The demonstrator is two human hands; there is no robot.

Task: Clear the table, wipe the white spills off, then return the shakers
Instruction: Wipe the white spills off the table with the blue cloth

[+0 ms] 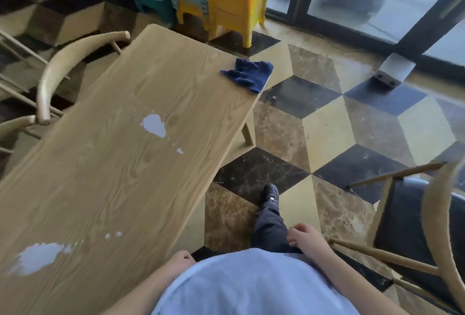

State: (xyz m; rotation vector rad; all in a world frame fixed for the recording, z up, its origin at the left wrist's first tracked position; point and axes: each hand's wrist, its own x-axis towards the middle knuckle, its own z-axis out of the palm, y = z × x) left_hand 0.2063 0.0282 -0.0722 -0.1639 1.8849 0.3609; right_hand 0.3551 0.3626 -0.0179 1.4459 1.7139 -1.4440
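Farthest to my left a curved wooden chair (63, 68) stands close against the long edge of the wooden table (105, 184), and I could knock it if I lean in carelessly to wipe. On the tabletop nearest me lies the larger white spill (37, 258), with two small droplets (113, 234) just beyond it; a second white spill (154, 125) sits farther up, and a few specks trail off it towards the right edge. The risk I see is smearing: a dry pass across these pools could drag the liquid over the grain or push it off the edge onto the tiled floor (327, 123). My left hand (180, 260) hangs at my waist just beside the table's edge, fingers loosely curled and holding nothing. The blue cloth (247, 74) lies crumpled on the far right corner, partly overhanging it, so a clumsy grab might tip it to the floor. My right hand (305, 238) rests by my thigh, fingers loosely bent and empty. A second chair (427, 226) stands close on my right, easy to bump as I walk along. No shakers are in view, so I judge the clearing done.
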